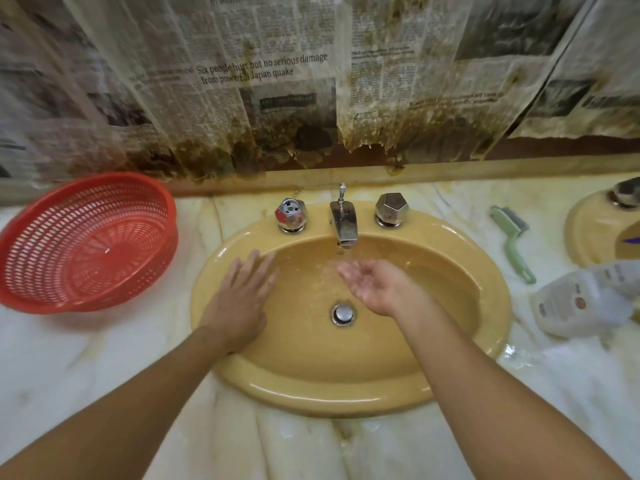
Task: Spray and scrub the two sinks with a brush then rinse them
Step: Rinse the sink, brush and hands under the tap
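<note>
A mustard-yellow oval sink [346, 393] sits in the marble counter in front of me. Water runs from its chrome tap [343, 223] into the basin. My left hand [239, 299] lies flat, palm down, on the sink's left inner wall with fingers spread. My right hand [374, 284] is palm up and cupped under the stream, holding nothing. A green-handled brush [512, 242] lies on the counter to the right. Beside it a white spray bottle [585, 299] lies on its side. The second yellow sink [588, 230] shows at the right edge.
A red plastic colander basket [86, 240] stands on the counter at the left. Two chrome knobs [291, 214] [391, 209] flank the tap, and a chrome drain plug [343, 313] sits in the basin. Stained newspaper covers the wall behind. The counter is wet.
</note>
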{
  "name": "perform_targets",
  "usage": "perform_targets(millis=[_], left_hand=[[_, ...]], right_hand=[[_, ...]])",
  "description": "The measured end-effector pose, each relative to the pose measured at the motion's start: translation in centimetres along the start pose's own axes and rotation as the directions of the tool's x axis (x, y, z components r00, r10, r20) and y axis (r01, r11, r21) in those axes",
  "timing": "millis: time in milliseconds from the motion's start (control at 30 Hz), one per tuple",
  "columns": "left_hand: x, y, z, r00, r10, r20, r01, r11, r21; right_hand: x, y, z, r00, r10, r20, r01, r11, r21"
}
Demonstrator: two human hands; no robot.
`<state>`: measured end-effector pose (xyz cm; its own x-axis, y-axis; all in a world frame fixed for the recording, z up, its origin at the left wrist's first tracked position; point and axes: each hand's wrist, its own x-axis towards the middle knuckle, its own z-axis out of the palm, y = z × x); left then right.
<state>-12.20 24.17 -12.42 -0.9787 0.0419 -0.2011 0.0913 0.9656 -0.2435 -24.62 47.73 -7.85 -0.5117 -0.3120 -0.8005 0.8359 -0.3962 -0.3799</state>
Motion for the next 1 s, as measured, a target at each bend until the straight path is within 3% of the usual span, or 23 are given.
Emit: perform_targets(millis=[67,133,233,300,333,400,467,533,567,700,733,800,867,900,933,967,1000], left_hand=[[-0.2,-1.9,0.9,0.996,-0.06,-0.058,0.055,0.994,-0.094],[-0.5,-2.5,1.7,0.994,-0.107,0.001,0.105,0.975,-0.195],[-0.3,-1.9,1.7,0.986,-0.165,-0.023,0.153,0.953,-0.262],[-0.2,-1.6,2.0,0.977,-0.205,-0.05,0.18,0.934,-0.308],[-0.3,-1.6,2.2,0.976,-0.209,-0.056,0.181,0.931,-0.316],[-0.2,-1.8,2.6,0.973,-0.212,-0.086,0.175,0.931,-0.32],[-0.2,-1.8,2.8,0.967,-0.219,-0.127,0.165,0.926,-0.339],[-0.1,-1.8,3.0,0.963,-0.225,-0.145,0.162,0.921,-0.354],[0.0,-1.8,3.2,0.961,-0.227,-0.156,0.16,0.921,-0.355],[0.1,-1.4,2.7,0.958,-0.257,-0.128,0.213,0.934,-0.286],[0.3,-1.1,2.4,0.966,-0.229,-0.117,0.204,0.959,-0.195],[1.0,-0.1,2.0,0.98,-0.067,-0.188,0.056,0.996,-0.063],[2.1,2.4,1.6,0.954,0.05,-0.296,-0.107,0.978,-0.181],[2.9,4.1,1.1,0.96,0.02,-0.279,-0.126,0.921,-0.37],[3.8,6.1,0.3,0.982,-0.061,-0.181,-0.061,0.8,-0.597],[4.7,8.2,-0.8,0.989,-0.143,-0.04,0.055,0.603,-0.796],[5.9,10.1,-1.7,0.972,-0.214,0.1,0.165,0.315,-0.935]], right_hand=[[0.0,-0.9,0.1,0.995,-0.089,-0.053,0.072,0.959,-0.273],[-0.1,-1.6,0.3,0.993,-0.115,-0.022,0.095,0.905,-0.414],[-0.3,-1.3,0.5,0.995,-0.004,0.102,0.036,0.949,-0.313],[-0.3,-1.2,0.6,0.997,-0.048,0.053,0.066,0.904,-0.422],[-0.5,-1.4,0.6,0.988,-0.153,-0.01,0.122,0.82,-0.559],[-0.8,-2.8,0.5,0.894,-0.447,-0.028,0.238,0.526,-0.816],[-0.4,-5.0,0.4,0.679,-0.72,0.144,0.295,0.089,-0.951],[0.1,-7.3,0.6,0.516,-0.779,0.357,0.208,-0.29,-0.934],[0.3,-8.3,0.9,0.499,-0.755,0.426,0.159,-0.403,-0.901],[1.1,-10.7,1.8,0.643,-0.607,0.467,0.07,-0.56,-0.825],[1.3,-10.8,1.9,0.641,-0.597,0.482,0.074,-0.577,-0.813],[1.7,-10.9,1.9,0.606,-0.614,0.506,0.069,-0.594,-0.802],[1.8,-11.2,1.9,0.595,-0.617,0.516,0.039,-0.619,-0.785],[1.9,-11.4,1.9,0.598,-0.607,0.522,0.025,-0.638,-0.77],[1.9,-11.6,1.8,0.606,-0.596,0.526,0.006,-0.658,-0.753],[1.9,-11.8,1.8,0.614,-0.585,0.531,-0.008,-0.677,-0.736],[1.9,-11.9,1.8,0.619,-0.575,0.534,-0.018,-0.69,-0.723]])
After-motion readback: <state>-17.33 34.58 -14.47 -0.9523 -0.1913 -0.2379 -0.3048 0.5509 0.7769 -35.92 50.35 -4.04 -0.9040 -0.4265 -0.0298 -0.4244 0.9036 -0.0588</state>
